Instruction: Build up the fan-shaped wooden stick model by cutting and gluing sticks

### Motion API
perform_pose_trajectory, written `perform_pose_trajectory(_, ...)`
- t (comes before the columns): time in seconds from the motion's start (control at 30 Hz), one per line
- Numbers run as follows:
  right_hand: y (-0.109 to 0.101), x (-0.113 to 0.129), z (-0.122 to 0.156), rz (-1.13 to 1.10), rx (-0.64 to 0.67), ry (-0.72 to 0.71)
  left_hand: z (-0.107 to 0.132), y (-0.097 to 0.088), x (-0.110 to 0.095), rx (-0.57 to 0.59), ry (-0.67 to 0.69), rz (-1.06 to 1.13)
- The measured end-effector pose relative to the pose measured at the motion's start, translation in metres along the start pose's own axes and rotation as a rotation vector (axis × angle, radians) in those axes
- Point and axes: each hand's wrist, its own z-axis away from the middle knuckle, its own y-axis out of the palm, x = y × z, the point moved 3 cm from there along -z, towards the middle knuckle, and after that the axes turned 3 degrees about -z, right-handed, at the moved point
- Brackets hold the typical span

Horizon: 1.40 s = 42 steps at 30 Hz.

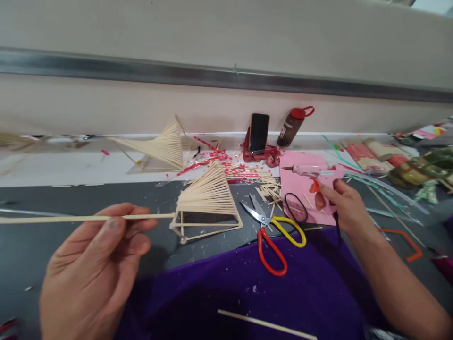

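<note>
**A:** In the head camera's view, what has the left hand (92,269) got?

**B:** A long thin wooden stick (81,218), pinched between the thumb and the curled fingers. It runs level from the picture's left edge, and its far tip reaches the near corner of a stick model (207,200). I cannot tell whether the tip touches it.

**A:** Where does that model stand?

**B:** On the grey table (31,236), just past the edge of a purple cloth (265,288). It is a fan of pale sticks on an open frame. A second stick model (159,146) sits farther back, near the wall.

**A:** And the right hand (345,205)?

**B:** It is well apart from the left, out over a pink sheet (300,196). Its fingers close around the handle of a pink glue gun (309,171), which lies on the sheet with its nozzle pointing left. A black cord (295,208) loops beside the hand.

**A:** What lies between the two hands?

**B:** Scissors (272,231) with one red and one yellow handle, blades slightly apart, resting half on the cloth. Behind them is a scatter of short loose sticks (269,189).

**A:** Anything else in view?

**B:** A dark phone (259,132) stands upright at the wall, with a brown bottle (292,126) leaning just beside it. One more pale stick (265,323) lies on the cloth, near the bottom edge.
</note>
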Motion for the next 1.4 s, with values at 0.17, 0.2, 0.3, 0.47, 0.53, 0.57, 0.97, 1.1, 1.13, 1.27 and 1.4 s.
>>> perform_pose_trajectory(0.17, -0.031, -0.041, -0.022, -0.151, -0.022, 0.2, 0.011, 0.004, 0.003, 0.019, -0.022, -0.023)
perform_pose_trajectory(0.2, -0.034, -0.048, -0.025, -0.163, -0.026, 0.21, 0.012, 0.004, 0.004, 0.018, -0.036, -0.02)
perform_pose_trajectory(0.3, -0.04, -0.06, -0.03, -0.205, -0.04, 0.227, 0.015, 0.003, 0.007, 0.027, -0.086, -0.009)
perform_pose_trajectory(0.47, -0.044, -0.06, -0.031, -0.267, -0.007, 0.234, 0.019, 0.006, 0.005, 0.084, -0.104, -0.011)
perform_pose_trajectory(0.53, -0.045, -0.059, -0.03, -0.282, 0.0, 0.227, 0.02, 0.006, 0.004, 0.091, -0.081, -0.015)
perform_pose_trajectory(0.57, -0.046, -0.058, -0.029, -0.286, 0.003, 0.223, 0.02, 0.006, 0.004, 0.097, -0.076, -0.016)
perform_pose_trajectory(0.97, -0.042, -0.06, -0.025, -0.262, 0.077, 0.157, 0.025, 0.01, 0.008, 0.158, -0.084, 0.005)
perform_pose_trajectory(1.1, -0.041, -0.062, -0.029, -0.235, 0.069, 0.151, 0.025, 0.011, 0.011, 0.186, -0.094, 0.006)
perform_pose_trajectory(1.13, -0.041, -0.063, -0.03, -0.227, 0.06, 0.152, 0.024, 0.011, 0.011, 0.193, -0.102, 0.004)
perform_pose_trajectory(1.27, -0.045, -0.065, -0.037, -0.185, 0.006, 0.167, 0.022, 0.011, 0.015, 0.199, -0.097, -0.008)
perform_pose_trajectory(1.4, -0.042, -0.065, -0.04, -0.138, -0.043, 0.214, 0.018, 0.008, 0.021, 0.208, -0.06, -0.007)
